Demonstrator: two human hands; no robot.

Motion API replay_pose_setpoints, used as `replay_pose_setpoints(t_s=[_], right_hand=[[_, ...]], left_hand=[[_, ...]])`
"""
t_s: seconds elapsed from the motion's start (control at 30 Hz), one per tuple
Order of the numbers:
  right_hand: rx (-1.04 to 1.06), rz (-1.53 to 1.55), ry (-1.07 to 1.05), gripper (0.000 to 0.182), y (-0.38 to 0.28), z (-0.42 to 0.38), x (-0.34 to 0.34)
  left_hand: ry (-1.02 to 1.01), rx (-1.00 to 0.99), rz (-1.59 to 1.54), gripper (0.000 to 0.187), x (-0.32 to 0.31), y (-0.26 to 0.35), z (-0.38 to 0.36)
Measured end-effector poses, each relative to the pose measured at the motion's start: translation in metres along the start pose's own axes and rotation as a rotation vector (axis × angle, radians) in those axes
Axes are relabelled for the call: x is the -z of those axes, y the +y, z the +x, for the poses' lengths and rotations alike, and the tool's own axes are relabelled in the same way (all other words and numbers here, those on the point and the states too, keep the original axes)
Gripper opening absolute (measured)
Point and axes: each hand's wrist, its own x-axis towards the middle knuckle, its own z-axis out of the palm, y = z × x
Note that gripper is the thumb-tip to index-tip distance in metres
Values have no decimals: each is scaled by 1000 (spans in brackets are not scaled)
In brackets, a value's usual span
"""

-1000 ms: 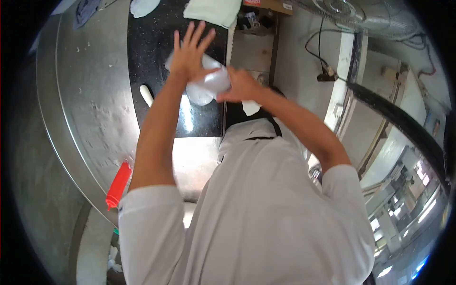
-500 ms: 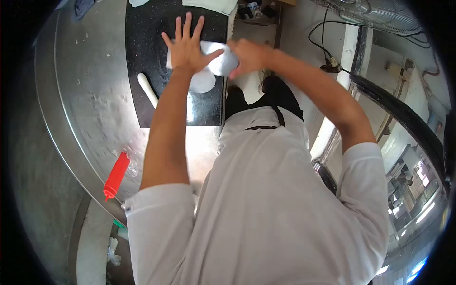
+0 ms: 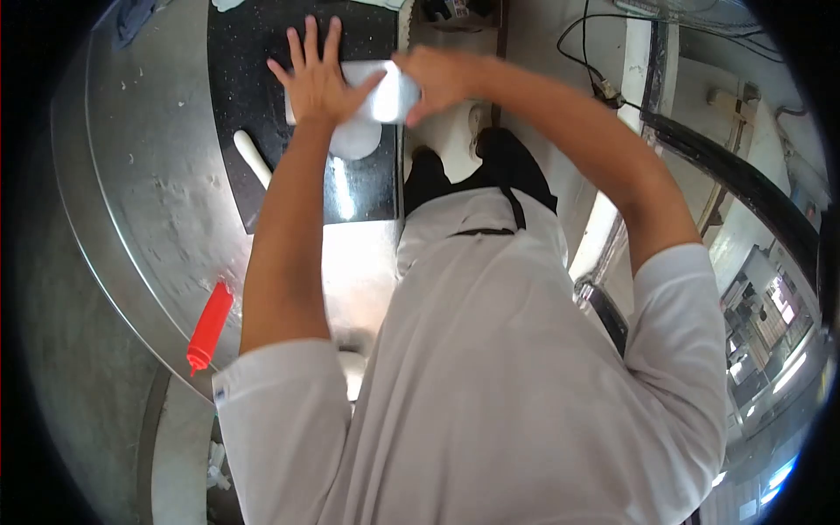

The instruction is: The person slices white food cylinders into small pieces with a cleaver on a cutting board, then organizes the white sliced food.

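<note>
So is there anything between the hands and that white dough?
Nothing visible. The left hand lies flat, fingers spread, right on the white dough, and the right hand grips its other edge above the black board.

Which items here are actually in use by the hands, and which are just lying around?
In use:
left hand, flat, fingers spread on the white dough sheet
right hand, gripping the sheet's edge
black stone slab beneath

Lying about:
white rolling pin
red squeeze bottle
steel counter
black cable
</note>
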Motion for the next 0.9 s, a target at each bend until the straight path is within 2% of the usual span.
replay_pose_setpoints(t_s=[0.07,0.13,0.2,0.23,0.3,0.33,0.37,0.47,0.57,0.6,0.63,0.67,0.73,0.77,0.87,0.9], right_hand=[[-106,75,-103,78,-22,-26,-28],[-132,84,-111,84,-7,-30,-36],[-104,22,-87,87,14,-26,-30],[-21,-107,-29,88,23,-18,-20],[67,-149,-36,89,32,4,8],[108,-218,45,89,31,12,19],[23,-174,-21,87,26,23,26],[-35,-21,-16,87,0,13,8],[17,91,-31,87,14,-15,-31],[37,101,-27,87,27,-15,-32],[-45,12,-66,84,20,-14,-14],[1,20,-73,84,29,-3,-3],[62,69,-49,84,46,13,6],[-2,-24,-2,83,31,13,18],[124,-30,255,81,40,24,-24],[31,54,108,79,15,8,-19]], left_hand=[[-85,-28,-3,115,5,13,-34],[-159,5,53,115,10,35,-34],[-118,48,62,114,3,32,-17],[-56,62,71,113,0,29,-6],[28,107,97,111,2,23,9],[54,103,104,111,-1,13,17],[54,86,93,113,-3,-2,22],[16,7,61,116,-2,-6,22],[-77,-14,81,115,-1,12,-16],[-75,-10,93,115,-6,22,-10],[-111,8,147,114,-1,25,0],[-52,29,127,112,2,23,8],[42,19,91,110,-2,14,22],[56,17,73,111,-6,6,29],[13,-84,26,112,0,-13,36],[-38,-111,26,111,6,-9,20]])
